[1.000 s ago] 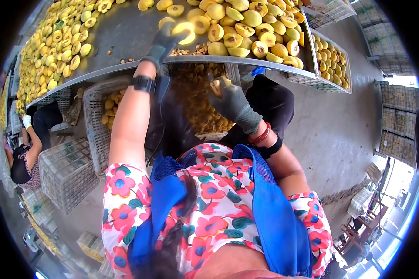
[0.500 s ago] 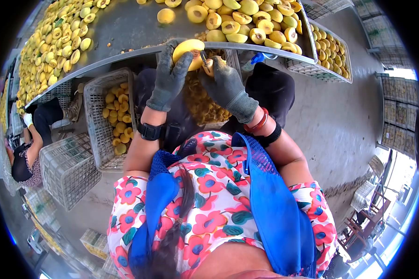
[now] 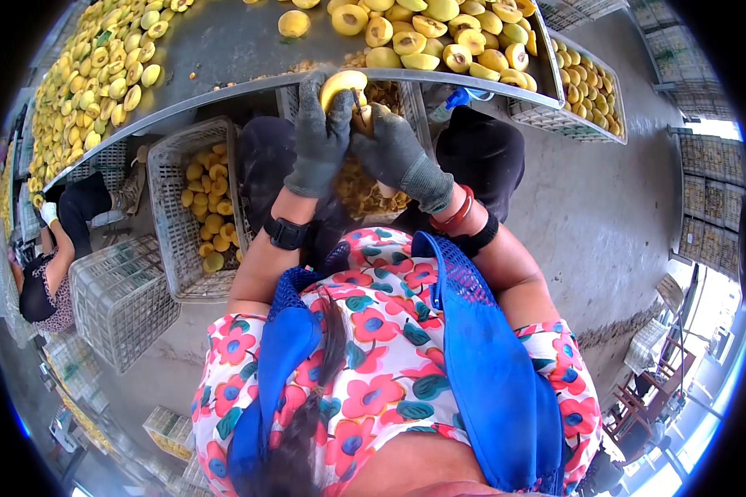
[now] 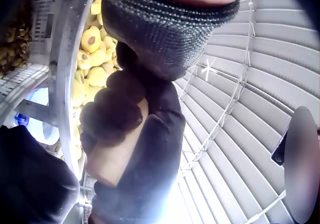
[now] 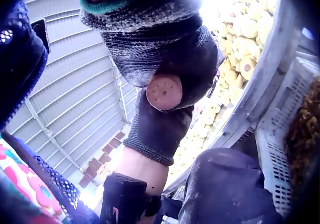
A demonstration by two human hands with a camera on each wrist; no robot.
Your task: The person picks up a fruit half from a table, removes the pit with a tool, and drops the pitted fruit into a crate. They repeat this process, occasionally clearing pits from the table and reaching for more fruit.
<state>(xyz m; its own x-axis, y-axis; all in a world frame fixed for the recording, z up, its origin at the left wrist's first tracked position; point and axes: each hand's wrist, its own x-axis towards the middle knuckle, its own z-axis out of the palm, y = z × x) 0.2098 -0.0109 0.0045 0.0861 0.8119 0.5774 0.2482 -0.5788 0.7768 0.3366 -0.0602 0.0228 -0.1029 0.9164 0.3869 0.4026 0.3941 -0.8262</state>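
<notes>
Left dark-grey-gloved hand's grip clamps yellow fruit piece by grey metal worktop's near edge, right dark-grey-gloved hand clamps tan round-handled tool; best brace fruit, work shallow.

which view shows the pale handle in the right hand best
The left wrist view: it shows a good stretch of the pale handle lengthwise, partly covered by gloved fingers. The right wrist view shows mainly its round end; the head view shows only a small pale end below the right hand.
</notes>
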